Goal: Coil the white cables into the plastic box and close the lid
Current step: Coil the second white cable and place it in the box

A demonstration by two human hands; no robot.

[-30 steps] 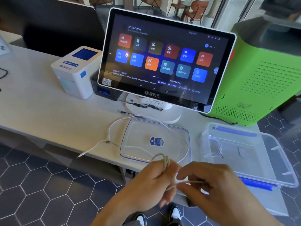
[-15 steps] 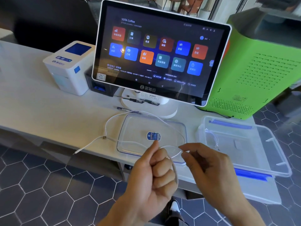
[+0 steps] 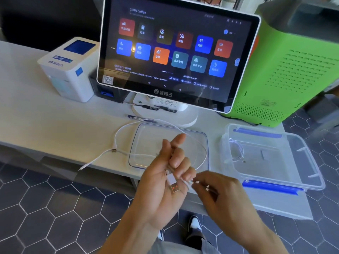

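White cable (image 3: 171,178) in both hands, seemingly.

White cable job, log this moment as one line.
left hand: grips white cable | right hand: pinches same cable | lid: off, on counter | plastic box: open, one cable inside

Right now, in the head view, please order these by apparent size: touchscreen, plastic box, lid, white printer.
1. touchscreen
2. plastic box
3. lid
4. white printer

The box lies nearer the camera, so box against lid stays unsure.
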